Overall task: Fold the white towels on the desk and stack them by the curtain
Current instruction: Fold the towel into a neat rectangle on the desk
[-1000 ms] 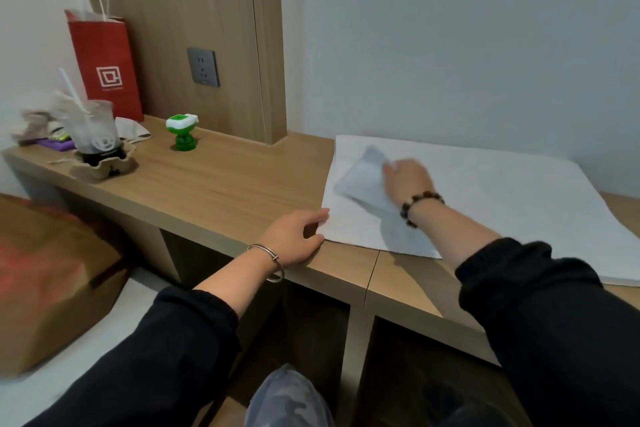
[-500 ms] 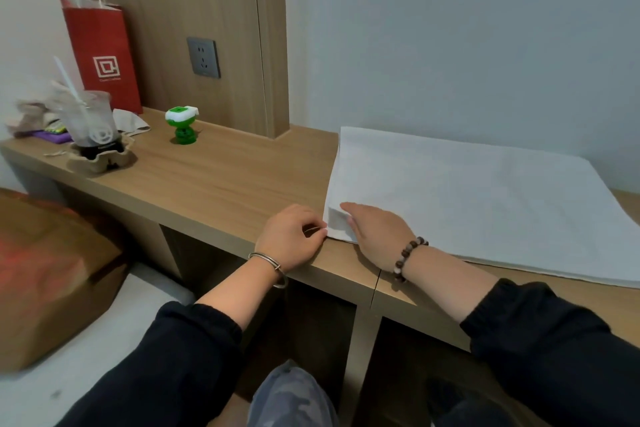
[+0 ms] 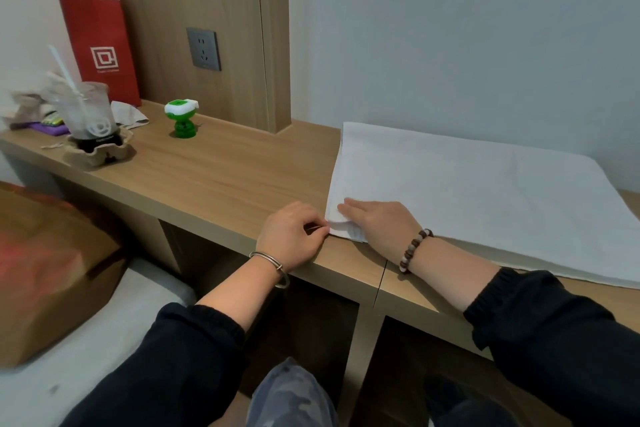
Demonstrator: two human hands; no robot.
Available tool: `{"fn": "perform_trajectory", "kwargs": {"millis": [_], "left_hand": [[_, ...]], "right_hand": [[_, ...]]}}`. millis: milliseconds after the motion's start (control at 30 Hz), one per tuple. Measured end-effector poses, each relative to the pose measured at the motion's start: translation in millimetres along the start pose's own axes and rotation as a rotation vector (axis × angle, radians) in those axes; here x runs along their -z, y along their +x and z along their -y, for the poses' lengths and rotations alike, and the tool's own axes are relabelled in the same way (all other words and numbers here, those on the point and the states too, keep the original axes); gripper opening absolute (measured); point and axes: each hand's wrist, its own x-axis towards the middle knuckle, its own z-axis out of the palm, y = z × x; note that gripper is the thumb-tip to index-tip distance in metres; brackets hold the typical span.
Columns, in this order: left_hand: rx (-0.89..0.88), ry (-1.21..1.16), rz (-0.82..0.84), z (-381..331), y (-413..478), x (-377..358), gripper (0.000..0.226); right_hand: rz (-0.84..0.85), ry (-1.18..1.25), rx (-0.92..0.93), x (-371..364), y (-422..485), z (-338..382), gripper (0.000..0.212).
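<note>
A large white towel (image 3: 478, 198) lies spread flat on the right half of the wooden desk (image 3: 221, 177), against the pale wall. My right hand (image 3: 377, 218) rests flat on the towel's near left corner, fingers straight and pointing left. Just left of that corner my left hand (image 3: 294, 236) sits on the desk edge with fingers curled, pinching the towel's corner edge between thumb and fingertips. No curtain is in view.
On the desk's left end stand a red paper bag (image 3: 100, 48), a plastic cup with a straw (image 3: 86, 114) in a cardboard holder, and a small green and white gadget (image 3: 181, 118). A brown box (image 3: 45, 274) sits on the floor at the left.
One second ago my right hand was laying a lifted towel corner down. It has since drawn back to the near left corner and now presses flat there. My left hand has curled onto the corner edge.
</note>
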Motion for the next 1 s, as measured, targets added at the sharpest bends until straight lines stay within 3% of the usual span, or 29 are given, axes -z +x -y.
{"fn": "perform_trajectory", "kwargs": {"millis": [100, 467, 600, 733, 833, 1000], "left_hand": [[0.005, 0.000, -0.011, 0, -1, 0, 0.004], [0.065, -0.028, 0.007, -2, 0, 1, 0.005], [0.046, -0.010, 0.014, -2, 0, 1, 0.005], [0.035, 0.028, -0.015, -2, -2, 1, 0.005], [0.046, 0.048, -0.026, -2, -2, 0, 0.004], [-0.026, -0.020, -0.102, -3, -5, 0, 0.022]], "right_hand": [[0.072, -0.009, 0.027, -5, -1, 0, 0.049], [0.046, 0.031, 0.030, -6, 7, 0, 0.045], [-0.060, 0.039, 0.044, -1, 6, -4, 0.039], [0.075, -0.015, 0.059, -1, 5, 1, 0.036], [0.085, -0.014, 0.056, -1, 4, 3, 0.038], [0.082, -0.013, 0.017, -1, 1, 9, 0.036]]}}
